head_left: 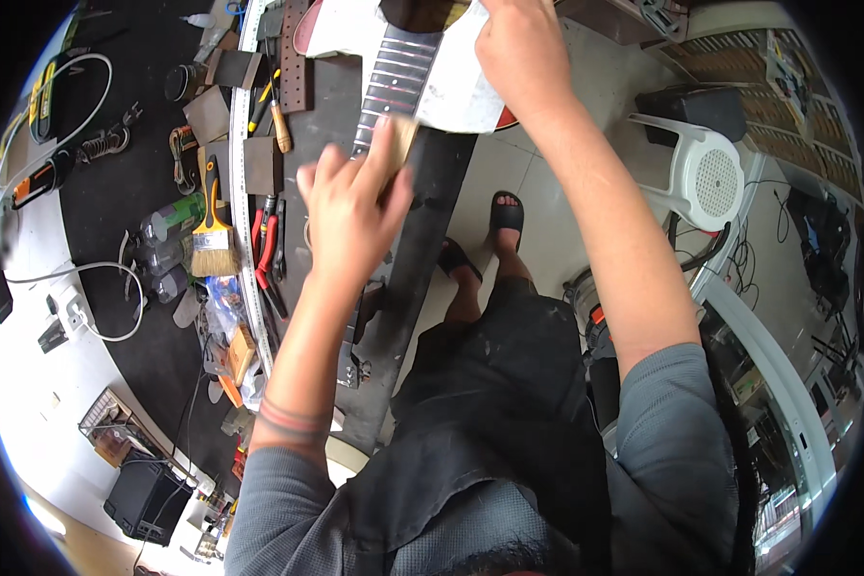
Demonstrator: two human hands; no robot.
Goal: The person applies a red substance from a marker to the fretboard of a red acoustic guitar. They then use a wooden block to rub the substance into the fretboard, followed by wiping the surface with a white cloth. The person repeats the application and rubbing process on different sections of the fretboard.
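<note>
A guitar lies across the bench top at the upper middle, its red-edged body (pixel 464 91) covered in white sheeting, its dark neck (pixel 398 67) showing metal frets. My left hand (pixel 350 206) is over the lower neck, slightly blurred, holding a pale tan block (pixel 401 134) against the fretboard with its fingers. My right hand (pixel 518 53) rests on the covered body at the top edge of the view, its fingertips mostly out of sight.
A dark bench (pixel 418 221) runs beneath, with a paintbrush (pixel 213 245), red pliers (pixel 267 240), screwdrivers (pixel 278 110) and metal blocks (pixel 262 165) along its left. A white stool (pixel 710 178), loose cables and my sandalled feet are on the tiled floor to the right.
</note>
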